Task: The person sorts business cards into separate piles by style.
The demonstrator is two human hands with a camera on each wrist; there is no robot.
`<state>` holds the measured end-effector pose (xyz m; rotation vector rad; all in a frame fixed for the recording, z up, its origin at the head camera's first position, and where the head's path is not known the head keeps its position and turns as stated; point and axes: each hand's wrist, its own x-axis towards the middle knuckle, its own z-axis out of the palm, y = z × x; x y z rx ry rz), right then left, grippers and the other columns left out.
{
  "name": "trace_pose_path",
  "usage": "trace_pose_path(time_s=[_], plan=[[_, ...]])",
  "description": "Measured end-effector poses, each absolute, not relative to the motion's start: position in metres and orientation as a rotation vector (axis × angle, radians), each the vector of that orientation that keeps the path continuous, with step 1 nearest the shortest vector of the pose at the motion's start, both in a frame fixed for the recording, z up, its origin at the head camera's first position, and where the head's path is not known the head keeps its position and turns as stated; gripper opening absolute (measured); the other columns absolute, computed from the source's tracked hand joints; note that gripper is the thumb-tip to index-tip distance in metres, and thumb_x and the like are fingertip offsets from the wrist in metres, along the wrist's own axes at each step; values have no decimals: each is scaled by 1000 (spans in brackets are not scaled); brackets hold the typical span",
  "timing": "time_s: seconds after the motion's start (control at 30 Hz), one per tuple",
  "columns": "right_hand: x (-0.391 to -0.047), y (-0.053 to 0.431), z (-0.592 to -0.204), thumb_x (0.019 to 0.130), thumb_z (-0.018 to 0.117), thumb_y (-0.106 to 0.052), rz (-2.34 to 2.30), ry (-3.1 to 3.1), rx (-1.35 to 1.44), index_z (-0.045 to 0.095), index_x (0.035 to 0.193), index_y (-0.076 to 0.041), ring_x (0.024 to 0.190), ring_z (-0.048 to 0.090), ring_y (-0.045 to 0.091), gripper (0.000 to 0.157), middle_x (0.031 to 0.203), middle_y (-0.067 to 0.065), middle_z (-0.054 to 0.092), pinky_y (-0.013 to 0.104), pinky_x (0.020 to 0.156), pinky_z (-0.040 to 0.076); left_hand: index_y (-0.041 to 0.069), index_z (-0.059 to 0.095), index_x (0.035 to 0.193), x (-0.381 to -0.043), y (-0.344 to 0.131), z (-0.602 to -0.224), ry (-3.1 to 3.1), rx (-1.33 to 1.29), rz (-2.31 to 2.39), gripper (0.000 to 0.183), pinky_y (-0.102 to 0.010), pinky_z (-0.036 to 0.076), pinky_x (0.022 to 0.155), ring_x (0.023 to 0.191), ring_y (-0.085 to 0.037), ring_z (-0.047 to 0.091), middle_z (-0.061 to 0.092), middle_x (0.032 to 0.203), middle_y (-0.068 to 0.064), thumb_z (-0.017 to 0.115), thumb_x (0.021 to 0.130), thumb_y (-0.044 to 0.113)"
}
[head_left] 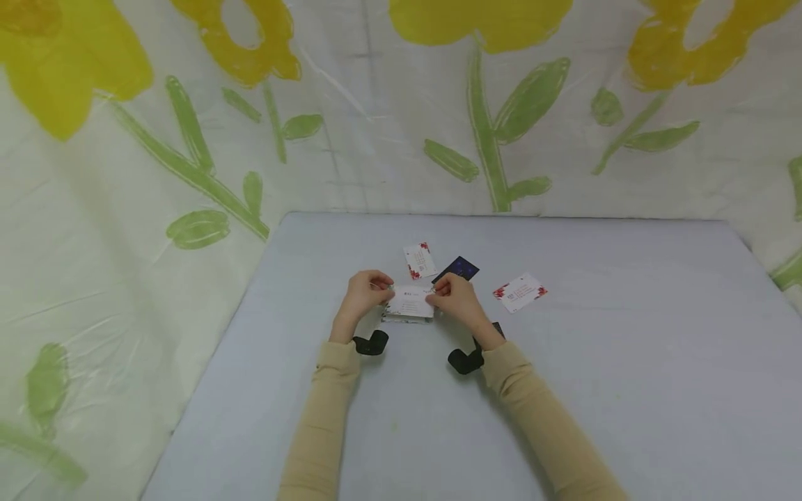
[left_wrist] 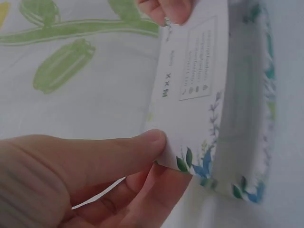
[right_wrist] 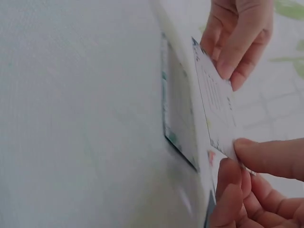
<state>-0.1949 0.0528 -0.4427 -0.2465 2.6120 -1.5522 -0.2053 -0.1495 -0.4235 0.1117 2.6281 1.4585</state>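
A white business card (head_left: 411,298) with printed text and blue-green leaf corners is held up between both hands. My left hand (head_left: 366,291) pinches its left end, the thumb on the printed face in the left wrist view. At the other end my right hand (head_left: 456,298) pinches the card between thumb and fingers. Just below it, a second card (left_wrist: 242,109) of the same leaf design lies on the table, partly covered by the held one. In the right wrist view a gap shows between the held card (right_wrist: 216,97) and the lower card (right_wrist: 178,102).
Behind the hands lie a white card with red flowers (head_left: 420,260) and a dark blue card (head_left: 462,267). Another red-flowered card (head_left: 520,292) is to the right. The pale table (head_left: 626,362) ends at a flower-painted curtain (head_left: 388,139).
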Motion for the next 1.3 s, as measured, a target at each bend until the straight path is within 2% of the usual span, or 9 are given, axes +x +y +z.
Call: trace_pose_path(time_s=[0.3, 0.97, 1.13, 1.3], plan=[[-194, 35, -450, 74, 67, -6, -1453, 2766, -272, 53, 82, 0, 64, 47, 15, 17, 71, 6, 53, 24, 54, 37, -1, 64, 85, -203, -153, -439, 2774, 39, 1364, 12, -21, 41, 52, 65, -16, 51, 57, 76, -9, 66, 73, 0], [-193, 27, -449, 76, 65, -6, -1141, 2853, -323, 47, 77, -1, 56, 42, 15, 18, 64, 5, 45, 24, 48, 31, -3, 62, 82, -198, -148, -439, 2879, 44, 1165, 11, -28, 43, 61, 68, -20, 52, 57, 74, -9, 67, 71, -3], [-193, 27, -449, 77, 65, -9, -1075, 2871, -334, 53, 77, -2, 56, 44, 15, 14, 64, 4, 49, 24, 48, 34, -2, 63, 81, -199, -146, -438, 2881, 48, 1126, 10, -30, 42, 62, 70, -20, 51, 56, 74, -9, 66, 72, -3], [-192, 36, -440, 83, 60, -16, -1094, 2847, -392, 61, 80, -3, 61, 46, 15, 13, 68, 4, 53, 24, 52, 36, -1, 64, 83, -198, -144, -436, 2907, 93, 1052, 8, -31, 43, 65, 73, -21, 51, 57, 76, -10, 64, 76, 0]])
